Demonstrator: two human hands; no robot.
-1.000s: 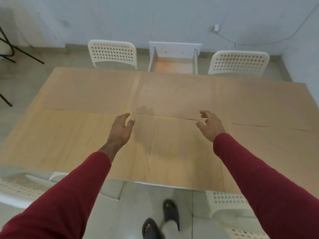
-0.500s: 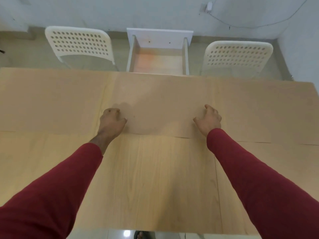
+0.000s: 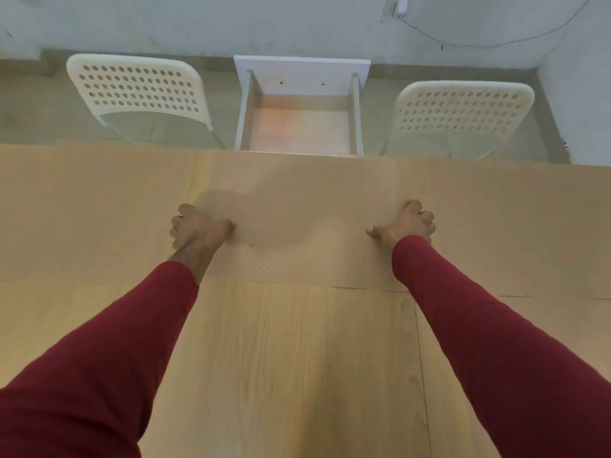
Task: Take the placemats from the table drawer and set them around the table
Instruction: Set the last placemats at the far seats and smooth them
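A tan placemat (image 3: 297, 200) with a fine dotted texture lies flat at the middle of the table's far edge. My left hand (image 3: 198, 229) is closed on its left edge. My right hand (image 3: 408, 223) is closed on its right edge. Similar tan placemats lie to the left (image 3: 92, 209) and to the right (image 3: 515, 226) of it. Just beyond the far edge the white table drawer (image 3: 301, 72) stands pulled open. Its wooden bottom is bare.
Two white perforated chairs stand on the far side, one left (image 3: 135, 87) and one right (image 3: 463, 107) of the drawer. The table surface (image 3: 297, 358) near me shows wood grain with thin seams. A grey wall runs behind, with a cable (image 3: 463, 44) along it.
I have leaned forward over the table. Both hands went from open above the middle to closed on the side edges of the far middle placemat.
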